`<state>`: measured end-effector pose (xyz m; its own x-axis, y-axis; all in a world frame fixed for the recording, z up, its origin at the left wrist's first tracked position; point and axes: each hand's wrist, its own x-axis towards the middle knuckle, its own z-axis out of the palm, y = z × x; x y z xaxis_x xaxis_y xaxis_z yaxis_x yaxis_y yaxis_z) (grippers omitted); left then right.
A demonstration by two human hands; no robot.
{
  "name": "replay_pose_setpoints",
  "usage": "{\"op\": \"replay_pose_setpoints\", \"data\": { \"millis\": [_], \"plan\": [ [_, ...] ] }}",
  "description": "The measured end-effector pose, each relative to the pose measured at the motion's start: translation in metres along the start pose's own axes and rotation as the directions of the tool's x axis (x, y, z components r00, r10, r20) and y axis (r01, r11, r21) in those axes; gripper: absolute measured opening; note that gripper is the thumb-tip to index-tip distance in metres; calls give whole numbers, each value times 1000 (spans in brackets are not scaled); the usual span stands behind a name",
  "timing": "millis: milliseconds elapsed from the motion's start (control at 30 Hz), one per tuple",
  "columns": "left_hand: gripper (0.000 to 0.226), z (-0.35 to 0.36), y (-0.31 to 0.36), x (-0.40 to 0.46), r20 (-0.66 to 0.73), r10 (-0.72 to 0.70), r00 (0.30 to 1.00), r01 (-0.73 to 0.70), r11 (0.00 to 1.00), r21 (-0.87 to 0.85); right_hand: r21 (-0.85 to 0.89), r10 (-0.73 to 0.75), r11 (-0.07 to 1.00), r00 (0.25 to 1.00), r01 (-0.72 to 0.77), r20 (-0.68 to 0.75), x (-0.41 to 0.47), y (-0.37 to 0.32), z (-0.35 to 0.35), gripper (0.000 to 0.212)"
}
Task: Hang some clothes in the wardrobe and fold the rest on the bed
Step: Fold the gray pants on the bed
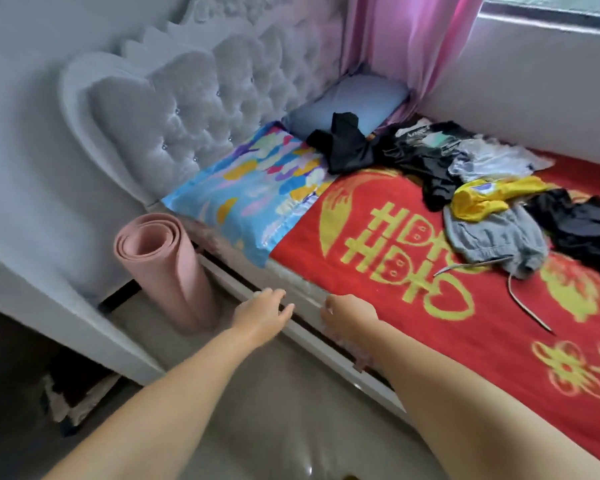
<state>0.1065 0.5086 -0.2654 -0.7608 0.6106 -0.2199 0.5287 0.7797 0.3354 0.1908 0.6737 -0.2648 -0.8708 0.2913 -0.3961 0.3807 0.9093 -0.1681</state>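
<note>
We reach both bare arms toward the near edge of the bed (378, 271), which is covered by a red blanket (499, 341) with yellow characters. Our left hand (260, 315) hovers over the white bed frame rail just beside the near edge, its grip loose and wide, fingers relaxed and holding nothing. Our right hand (350, 317) rests at the near edge of the mattress with fingers curled downward; we cannot tell whether its grip holds the blanket's edge or nothing. The clothes lie in a loose heap toward the far edge of the bed, by the wall under the window: a black garment (347, 147) near the head end touching the blue pillow (354, 98), a dark printed shirt (420, 147), a pale grey-white piece (492, 161), a yellow garment (482, 199) on top of a grey garment (492, 240), and another black piece (586, 226) toward the right. A thin metal hanger (513, 292) lies on the blanket just beside the grey garment. A colourful patterned pillow (250, 199) sits at the head end against the tufted grey headboard (194, 109). A rolled pink mat (163, 268) stands upright on the floor by the bed's near head corner. A pink curtain (409, 39) hangs at the far head corner.
</note>
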Motion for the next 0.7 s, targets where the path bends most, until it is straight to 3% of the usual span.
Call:
{"op": "replay_pose_setpoints", "data": {
  "millis": [267,400,700],
  "plan": [
    [46,44,161,89,81,248,965,-250,968,14,123,302,947,953,-296,-33,-27,190,-29,35],
    [47,63,219,126,156,371,915,-381,924,37,177,431,890,902,-420,-26,-36,254,-24,28],
    [44,99,308,243,287,523,803,-566,819,91,245,639,744,769,-622,11,5,365,-22,33]
  ]
}}
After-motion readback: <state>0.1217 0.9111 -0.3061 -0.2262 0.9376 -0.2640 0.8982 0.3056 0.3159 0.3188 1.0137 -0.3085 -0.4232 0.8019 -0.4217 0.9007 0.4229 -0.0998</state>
